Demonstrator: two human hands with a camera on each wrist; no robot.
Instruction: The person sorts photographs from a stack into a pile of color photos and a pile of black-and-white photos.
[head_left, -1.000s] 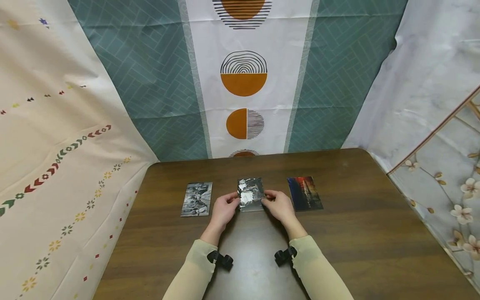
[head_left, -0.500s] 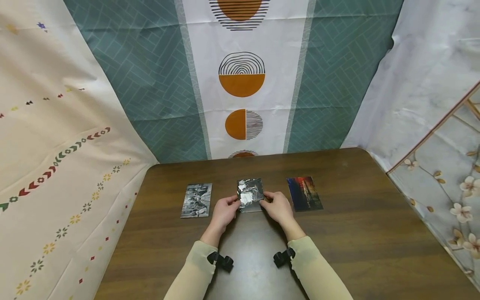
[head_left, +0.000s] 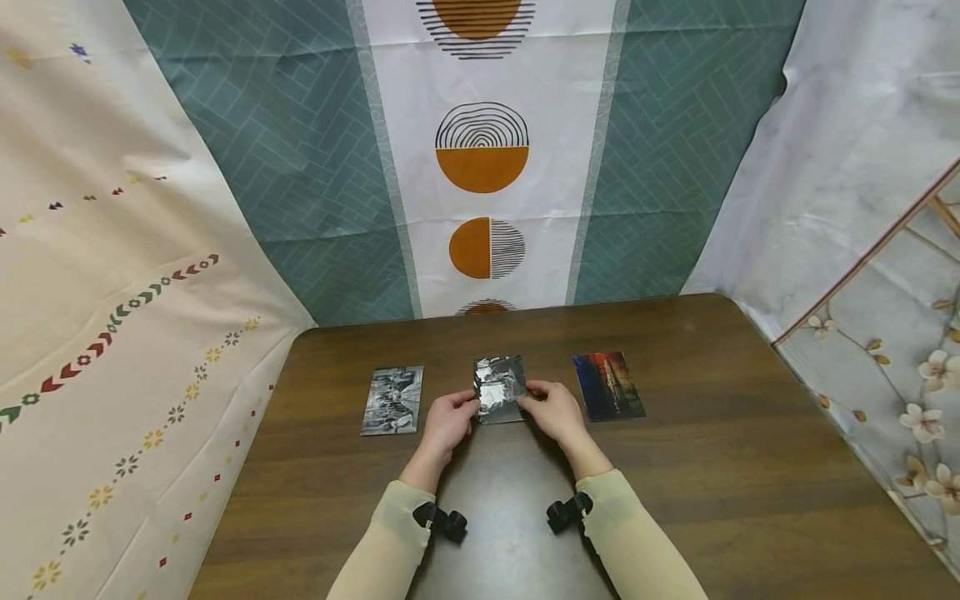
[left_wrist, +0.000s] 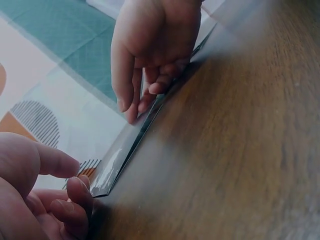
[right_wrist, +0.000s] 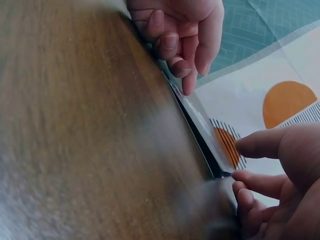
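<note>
Basically unchanged since a second ago | middle photo (head_left: 500, 387) pinched by left hand (head_left: 448, 419) and right hand (head_left: 556, 410) | bench (head_left: 712, 467) row kept.

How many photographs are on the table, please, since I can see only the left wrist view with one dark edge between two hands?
Observer: Three lie in a row; the middle photo is the one you see.
Operator: Which hands hold it?
Observer: The left hand is at its left edge, the right hand at its right edge.
Operator: What flanks it?
Observer: A black-and-white photo lies to its left, a red-and-blue photo to its right, both untouched on the wooden table.
</note>
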